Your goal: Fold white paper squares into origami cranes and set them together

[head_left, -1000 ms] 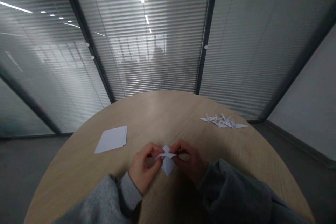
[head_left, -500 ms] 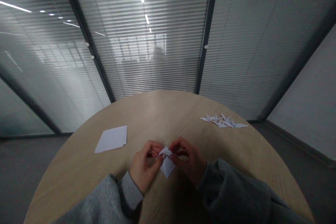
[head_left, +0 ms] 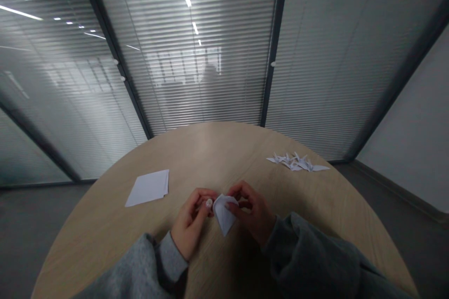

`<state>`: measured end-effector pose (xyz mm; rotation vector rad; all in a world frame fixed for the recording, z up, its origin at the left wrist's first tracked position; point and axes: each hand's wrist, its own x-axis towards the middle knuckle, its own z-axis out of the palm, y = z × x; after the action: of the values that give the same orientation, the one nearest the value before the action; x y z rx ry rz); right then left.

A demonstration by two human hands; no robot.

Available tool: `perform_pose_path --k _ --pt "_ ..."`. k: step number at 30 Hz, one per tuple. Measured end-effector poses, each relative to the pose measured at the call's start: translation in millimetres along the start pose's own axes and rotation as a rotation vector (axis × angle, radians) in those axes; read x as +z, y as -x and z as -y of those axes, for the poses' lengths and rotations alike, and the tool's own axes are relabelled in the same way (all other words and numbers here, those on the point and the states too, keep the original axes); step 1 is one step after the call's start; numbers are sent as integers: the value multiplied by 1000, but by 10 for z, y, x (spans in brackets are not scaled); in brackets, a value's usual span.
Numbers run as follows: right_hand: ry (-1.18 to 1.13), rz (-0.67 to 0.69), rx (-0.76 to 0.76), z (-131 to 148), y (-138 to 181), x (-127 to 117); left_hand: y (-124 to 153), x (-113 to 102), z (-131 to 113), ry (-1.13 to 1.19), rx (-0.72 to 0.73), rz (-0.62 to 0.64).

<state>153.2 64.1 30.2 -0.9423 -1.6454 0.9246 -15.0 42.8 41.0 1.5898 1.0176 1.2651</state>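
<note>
1. We see the right hand (head_left: 255,217) pinching a folded white paper (head_left: 223,217) near the front edge of a round wooden counter (head_left: 217,159), its grip closed with the thumb across the upper face.
2. Just beside the paper's left edge, the left hand (head_left: 189,224) curls with its thumb raised; we cannot tell whether its grip has hold of the paper.
3. The paper points downward between both hands, toward us.
4. Farther left, we find flat white sheets (head_left: 148,188) stacked slightly askew.
5. At far right, pointed paper figures (head_left: 296,163) lie clustered near the rim.
</note>
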Motion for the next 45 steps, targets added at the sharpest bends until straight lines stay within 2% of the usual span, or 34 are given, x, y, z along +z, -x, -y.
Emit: perform_pose_path --k 4,8,13,19,24,35,45 --pt "10 -18 -13 6 -3 -8 -10 32 32 138 -124 8" --pt "27 -48 -30 13 -4 -21 -5 53 90 145 -249 41" --pt "61 -97 -64 22 1 -28 12 91 99 77 -362 234" --pt "79 -70 -153 39 14 -34 9 124 36 79 -327 288" --pt "89 -49 -180 45 22 -23 1 98 95 71 -284 296" --pt "97 33 -113 77 11 -46 14 87 63 18 -218 316" --pt "139 -22 -25 59 14 -35 32 98 75 18 -202 365"
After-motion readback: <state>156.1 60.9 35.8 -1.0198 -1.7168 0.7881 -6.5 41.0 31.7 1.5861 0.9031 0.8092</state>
